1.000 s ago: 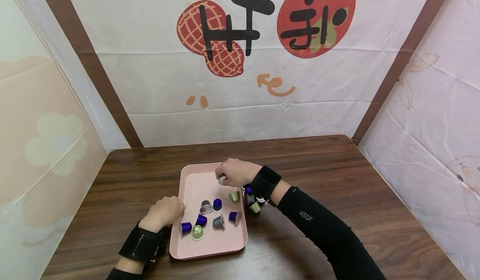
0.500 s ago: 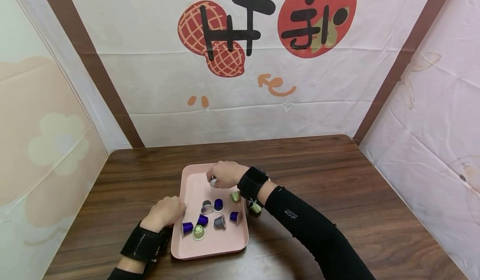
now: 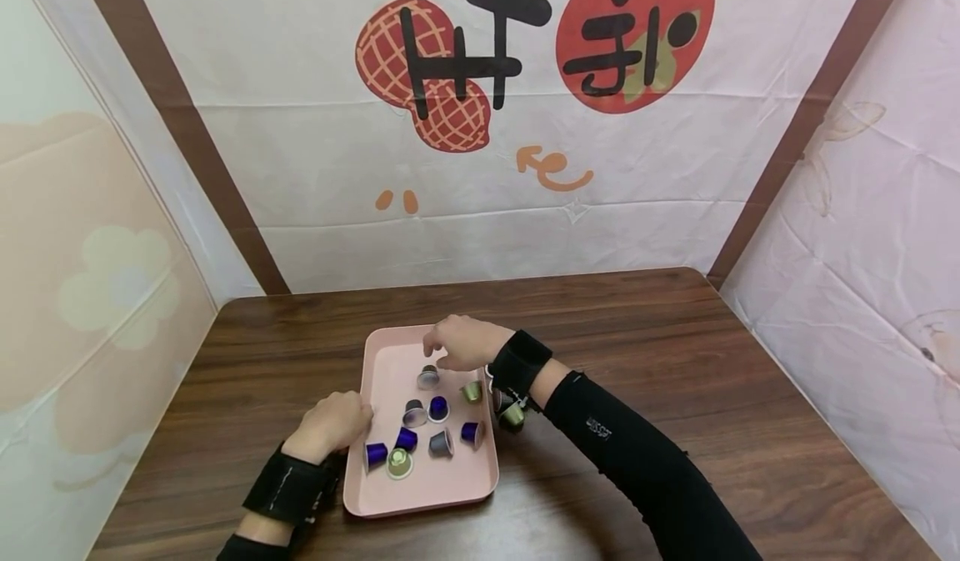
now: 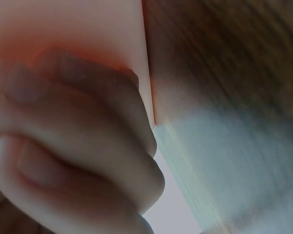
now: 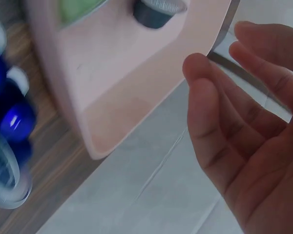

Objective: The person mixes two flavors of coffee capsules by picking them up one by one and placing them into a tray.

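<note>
Over the far part of the pink tray (image 3: 420, 501) is my right hand (image 3: 467, 343), its thumb and fingers parted and nothing between them. Just below its fingertips a grey coffee capsule (image 3: 428, 377) sits in the tray. In the right wrist view, a dark capsule (image 5: 156, 12) lies beyond the loosely bent fingers. My left hand (image 3: 330, 425) holds the tray's left rim, its fingers curled against the pink wall in the left wrist view. Nearer in the tray lie purple capsules (image 3: 407, 439), grey capsules (image 3: 441, 443) and green capsules (image 3: 400, 463).
Beside the tray's right edge, partly hidden under my right wrist, more capsules lie on the wooden table (image 3: 637, 361), among them a green capsule (image 3: 512, 415). Blue capsules (image 5: 14, 117) show there in the right wrist view. A printed cloth (image 3: 315, 169) hangs behind the table.
My right hand carried the grey capsule leftward over the tray, let go of it there, and has drawn back slightly up and right. The left hand stays at the rim.
</note>
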`<state>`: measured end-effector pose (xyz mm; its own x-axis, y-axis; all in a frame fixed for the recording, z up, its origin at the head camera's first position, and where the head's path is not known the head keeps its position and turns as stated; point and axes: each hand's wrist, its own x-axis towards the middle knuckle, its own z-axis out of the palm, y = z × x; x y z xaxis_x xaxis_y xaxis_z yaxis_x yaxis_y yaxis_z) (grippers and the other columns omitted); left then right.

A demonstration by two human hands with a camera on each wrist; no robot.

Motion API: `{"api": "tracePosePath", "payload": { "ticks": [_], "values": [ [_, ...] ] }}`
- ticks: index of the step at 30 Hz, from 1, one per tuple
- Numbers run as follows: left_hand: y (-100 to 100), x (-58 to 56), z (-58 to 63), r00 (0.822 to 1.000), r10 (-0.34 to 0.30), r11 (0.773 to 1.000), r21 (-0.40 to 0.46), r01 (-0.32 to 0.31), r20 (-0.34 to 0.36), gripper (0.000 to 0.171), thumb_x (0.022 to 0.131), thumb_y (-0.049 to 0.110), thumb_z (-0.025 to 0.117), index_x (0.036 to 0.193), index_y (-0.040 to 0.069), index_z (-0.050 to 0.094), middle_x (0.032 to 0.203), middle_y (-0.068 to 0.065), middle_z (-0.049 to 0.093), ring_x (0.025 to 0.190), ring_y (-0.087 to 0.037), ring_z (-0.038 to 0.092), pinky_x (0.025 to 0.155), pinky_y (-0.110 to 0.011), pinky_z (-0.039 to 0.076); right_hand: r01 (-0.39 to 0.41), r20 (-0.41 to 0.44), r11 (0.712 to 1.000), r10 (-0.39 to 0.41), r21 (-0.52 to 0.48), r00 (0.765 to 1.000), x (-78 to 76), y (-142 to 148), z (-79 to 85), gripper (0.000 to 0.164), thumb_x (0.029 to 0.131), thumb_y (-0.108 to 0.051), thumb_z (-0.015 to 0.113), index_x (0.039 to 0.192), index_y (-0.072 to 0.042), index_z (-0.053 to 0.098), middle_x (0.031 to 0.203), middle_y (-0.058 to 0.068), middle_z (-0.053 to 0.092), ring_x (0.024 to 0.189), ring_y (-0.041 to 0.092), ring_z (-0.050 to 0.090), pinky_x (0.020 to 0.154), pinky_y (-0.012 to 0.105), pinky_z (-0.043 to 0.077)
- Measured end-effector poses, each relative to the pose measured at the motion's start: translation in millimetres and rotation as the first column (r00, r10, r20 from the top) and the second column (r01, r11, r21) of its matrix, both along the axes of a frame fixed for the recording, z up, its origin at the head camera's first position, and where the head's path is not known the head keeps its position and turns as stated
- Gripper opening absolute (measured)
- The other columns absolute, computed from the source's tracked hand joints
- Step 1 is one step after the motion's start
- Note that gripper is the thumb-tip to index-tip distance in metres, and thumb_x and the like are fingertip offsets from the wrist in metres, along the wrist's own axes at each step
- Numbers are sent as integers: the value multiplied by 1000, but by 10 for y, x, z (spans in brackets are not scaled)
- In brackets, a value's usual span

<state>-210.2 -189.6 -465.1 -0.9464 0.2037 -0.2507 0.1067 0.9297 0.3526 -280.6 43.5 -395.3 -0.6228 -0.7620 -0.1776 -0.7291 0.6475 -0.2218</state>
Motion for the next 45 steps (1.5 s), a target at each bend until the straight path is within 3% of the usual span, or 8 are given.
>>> {"api": "tracePosePath", "payload": {
  "ticks": [7, 18, 24, 28, 34, 45],
  "values": [
    [1, 0, 52, 1000, -6, 1000, -13, 6, -9, 30, 93, 19, 44, 68, 6, 56, 59, -7, 50, 53, -22, 52, 50, -36, 40, 86, 9, 996, -86, -3, 996, -103, 375, 34, 24, 92, -10, 58, 115, -7, 64, 110, 5, 62, 101, 18, 58, 84, 30, 45],
    [10, 22, 28, 1000, -10, 1000, -3, 10, 0, 29, 92, 18, 43, 68, 6, 55, 57, -7, 50, 52, -21, 51, 49, -34, 39, 96, 2, 993, -96, -62, 995, -182, 882, -33, 16, 91, -5, 57, 102, -5, 68, 97, 4, 65, 87, 16, 61, 80, 32, 47],
    [15, 25, 17, 1000, -20, 1000, 0, 20, -19, 40, 98, 23, 36, 66, 7, 54, 56, -6, 50, 50, -21, 51, 47, -35, 39, 120, -11, 992, -120, -44, 993, -176, 1083, -155, 12, 87, -4, 61, 96, -5, 69, 92, 6, 65, 79, 16, 58, 73, 32, 47],
    [15, 23, 23, 999, -22, 1000, 3, 22, -31, 38, 97, 21, 37, 66, 7, 55, 57, -6, 50, 50, -22, 51, 47, -36, 39, 156, -24, 987, -156, -27, 987, -170, 1186, -254, 12, 84, -4, 65, 94, -7, 70, 91, 3, 65, 80, 15, 59, 74, 31, 48],
    [14, 33, 29, 999, -18, 1000, 0, 18, -29, 30, 92, 18, 45, 67, 6, 55, 58, -7, 50, 51, -22, 51, 48, -36, 40, 216, 38, 976, -215, -32, 976, -146, 1293, -366, 16, 85, -8, 67, 101, -9, 69, 101, 4, 65, 89, 16, 60, 78, 32, 48],
    [16, 41, 27, 1000, -3, 1000, 8, 3, -19, 33, 93, 19, 44, 64, 7, 53, 53, -6, 50, 49, -21, 50, 47, -34, 38, 284, 100, 958, -278, -48, 955, -121, 1382, -386, 26, 85, -3, 65, 110, -8, 67, 111, 7, 63, 103, 22, 58, 84, 35, 47]
  ]
}}
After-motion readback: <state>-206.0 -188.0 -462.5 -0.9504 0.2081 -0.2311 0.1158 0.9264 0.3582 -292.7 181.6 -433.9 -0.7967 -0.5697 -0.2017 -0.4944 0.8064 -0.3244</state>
